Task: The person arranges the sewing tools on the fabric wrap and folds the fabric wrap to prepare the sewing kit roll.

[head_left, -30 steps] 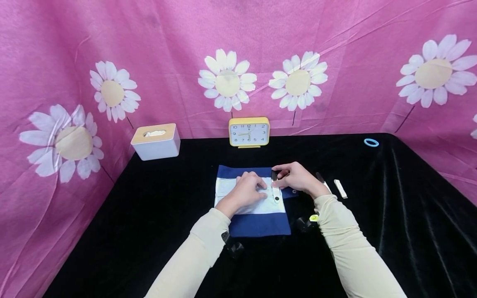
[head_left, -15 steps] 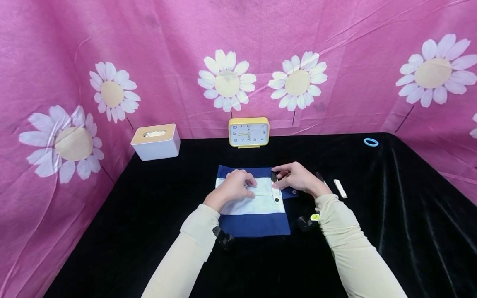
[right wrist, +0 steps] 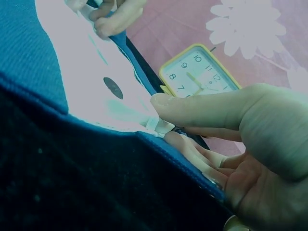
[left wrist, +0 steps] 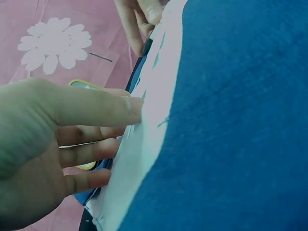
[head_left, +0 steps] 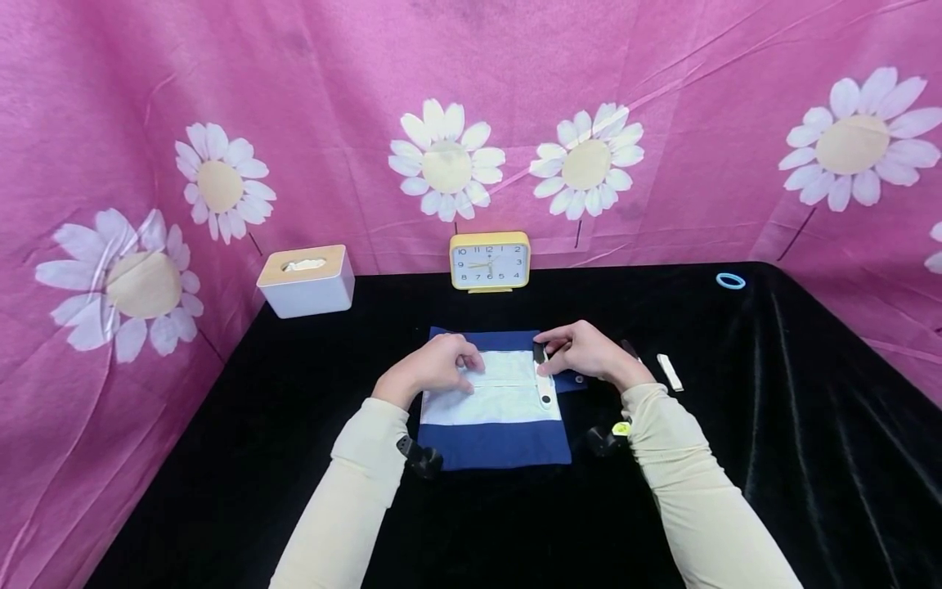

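Note:
A blue cloth with a white middle band (head_left: pixel 508 405) lies flat on the black table. Along its right side lies a slim white piece (head_left: pixel 545 388) with a black dot and a dark end. My right hand (head_left: pixel 585 352) pinches this piece near its dark end, thumb and fingertips at the cloth's edge. In the right wrist view the black dot (right wrist: pixel 113 88) shows beyond the thumb. My left hand (head_left: pixel 436 363) is at the cloth's left side, fingers loosely bent. In the left wrist view its thumb (left wrist: pixel 134 109) overlaps the white band, with nothing held.
A yellow clock (head_left: pixel 489 262) stands behind the cloth, a tissue box (head_left: pixel 307 282) at the back left. A blue ring (head_left: pixel 730 281) lies at the back right. Right of my right hand lies another slim white piece (head_left: pixel 670 372); a dark-ended one (head_left: pixel 630 350) is partly hidden by the wrist.
My left hand has slid left across the white band, from near the slim piece to the cloth's left side. My right hand has kept its hold and place.

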The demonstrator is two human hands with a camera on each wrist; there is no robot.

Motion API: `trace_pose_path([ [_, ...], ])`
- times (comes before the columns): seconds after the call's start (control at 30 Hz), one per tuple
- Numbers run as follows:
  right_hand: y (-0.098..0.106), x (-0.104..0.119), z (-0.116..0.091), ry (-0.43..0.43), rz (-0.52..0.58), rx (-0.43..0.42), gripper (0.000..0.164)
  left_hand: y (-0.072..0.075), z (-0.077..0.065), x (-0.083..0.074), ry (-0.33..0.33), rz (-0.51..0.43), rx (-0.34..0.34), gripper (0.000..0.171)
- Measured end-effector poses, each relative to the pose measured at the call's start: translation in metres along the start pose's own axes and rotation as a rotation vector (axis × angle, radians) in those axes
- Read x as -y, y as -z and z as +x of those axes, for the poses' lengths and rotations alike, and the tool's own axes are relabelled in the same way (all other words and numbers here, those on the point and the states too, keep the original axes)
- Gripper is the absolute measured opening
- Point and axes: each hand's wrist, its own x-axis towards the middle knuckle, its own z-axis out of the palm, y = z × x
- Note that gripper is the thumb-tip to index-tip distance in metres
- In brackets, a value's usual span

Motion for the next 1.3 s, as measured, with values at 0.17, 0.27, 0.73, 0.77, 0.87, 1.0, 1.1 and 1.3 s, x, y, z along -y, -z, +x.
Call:
trace_pose_path([
  [0.17,0.000,-0.001,0.000,0.003,-0.017,-0.003,0.061,0.005,-0.002,0.003,-0.028,0.036,0.008,0.021],
  [0.27,0.000,-0.002,0.000,0.006,-0.025,-0.010,0.059,0.007,-0.003,0.006,-0.012,0.016,0.014,0.022],
  [0.73,-0.002,-0.001,0.000,0.019,-0.034,-0.029,0.051,0.016,-0.010,0.019,0.087,-0.048,0.050,0.030],
  [0.77,-0.002,-0.001,0.000,0.019,-0.038,-0.032,0.049,0.016,-0.011,0.020,0.100,-0.053,0.054,0.031],
  [0.87,-0.003,-0.001,0.001,0.020,-0.043,-0.038,0.047,0.017,-0.012,0.020,0.126,-0.069,0.064,0.031],
  [1.0,-0.003,-0.002,0.002,0.018,-0.048,-0.042,0.045,0.015,-0.012,0.021,0.146,-0.083,0.064,0.031],
  [1.1,-0.003,-0.001,0.001,0.011,-0.050,-0.036,0.045,0.013,-0.012,0.022,0.160,-0.091,0.064,0.030],
  [1.3,-0.002,0.000,-0.002,0.004,-0.062,-0.024,0.044,0.011,-0.010,0.024,0.164,-0.111,0.060,0.030],
])
